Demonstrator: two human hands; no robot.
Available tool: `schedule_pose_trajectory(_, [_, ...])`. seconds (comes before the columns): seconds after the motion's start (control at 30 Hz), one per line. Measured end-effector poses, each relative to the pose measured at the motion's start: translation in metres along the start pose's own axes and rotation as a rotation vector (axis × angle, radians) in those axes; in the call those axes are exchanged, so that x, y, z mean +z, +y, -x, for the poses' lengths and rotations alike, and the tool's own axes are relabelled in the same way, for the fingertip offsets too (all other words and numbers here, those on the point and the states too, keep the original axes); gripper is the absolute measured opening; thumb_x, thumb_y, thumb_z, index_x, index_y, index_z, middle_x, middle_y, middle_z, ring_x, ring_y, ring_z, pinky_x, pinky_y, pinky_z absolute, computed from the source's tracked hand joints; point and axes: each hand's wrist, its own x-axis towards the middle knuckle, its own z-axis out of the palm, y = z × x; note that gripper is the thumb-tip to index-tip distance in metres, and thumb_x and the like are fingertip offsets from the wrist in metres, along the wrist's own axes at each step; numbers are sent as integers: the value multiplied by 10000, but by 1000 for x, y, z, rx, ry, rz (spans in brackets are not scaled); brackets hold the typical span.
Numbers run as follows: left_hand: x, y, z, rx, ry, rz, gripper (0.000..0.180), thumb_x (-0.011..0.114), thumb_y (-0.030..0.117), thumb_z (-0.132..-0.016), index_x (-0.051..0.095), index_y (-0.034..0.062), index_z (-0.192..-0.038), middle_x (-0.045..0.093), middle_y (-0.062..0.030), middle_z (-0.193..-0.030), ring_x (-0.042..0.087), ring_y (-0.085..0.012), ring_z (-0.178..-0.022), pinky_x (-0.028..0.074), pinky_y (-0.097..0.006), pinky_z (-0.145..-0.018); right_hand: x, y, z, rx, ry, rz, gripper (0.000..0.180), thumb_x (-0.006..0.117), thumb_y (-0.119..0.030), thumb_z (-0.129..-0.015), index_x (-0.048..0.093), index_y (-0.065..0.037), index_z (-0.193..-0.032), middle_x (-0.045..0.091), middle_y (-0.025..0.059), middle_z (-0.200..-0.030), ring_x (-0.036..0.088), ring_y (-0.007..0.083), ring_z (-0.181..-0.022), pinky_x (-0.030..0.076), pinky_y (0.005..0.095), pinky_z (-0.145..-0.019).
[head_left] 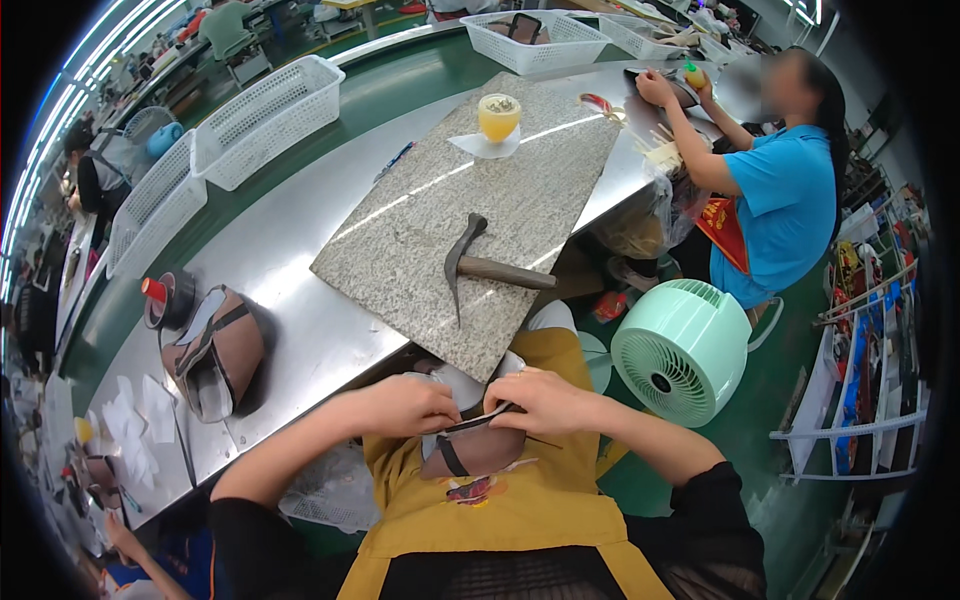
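Both of my hands hold a brown shoe upper (478, 447) with black straps over my lap, against a yellow apron. My left hand (408, 404) pinches its top edge from the left. My right hand (537, 399) grips the same edge from the right, fingers curled over the black trim. Just beyond my hands lies a granite slab (500, 190) on the steel workbench, with a hammer (487, 266) resting near the slab's front corner.
A cup of orange liquid (498, 116) stands on the slab's far end. Another brown shoe upper (215, 352) and a red-capped container (165, 297) sit on the steel bench (300, 300) at left. White baskets (265, 118) line the green conveyor. A green fan (680, 350) stands right; a person in blue (780, 190) works beyond.
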Motion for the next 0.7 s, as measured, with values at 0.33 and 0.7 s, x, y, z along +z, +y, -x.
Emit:
schedule_pose_trajectory(0.33, [-46, 6, -48, -162, -575, 474, 261, 718, 310, -842, 671, 53, -840, 585, 34, -624, 532, -61, -578, 400, -248, -532, -30, 13, 1, -71, 41, -157, 186, 672, -237, -840, 625, -90, -944, 653, 62, -870, 612, 247, -883, 452, 358, -808])
schedule_pose_trajectory(0.7, [-17, -19, -16, -298, -226, 797, 213, 674, 159, -890, 614, 26, -1046, 647, 4, -803, 564, -43, -739, 460, -221, -693, -28, 27, -4, 15, 68, -320, 248, 677, -249, -841, 632, -29, -946, 667, 89, -858, 643, 234, -832, 483, 332, -749])
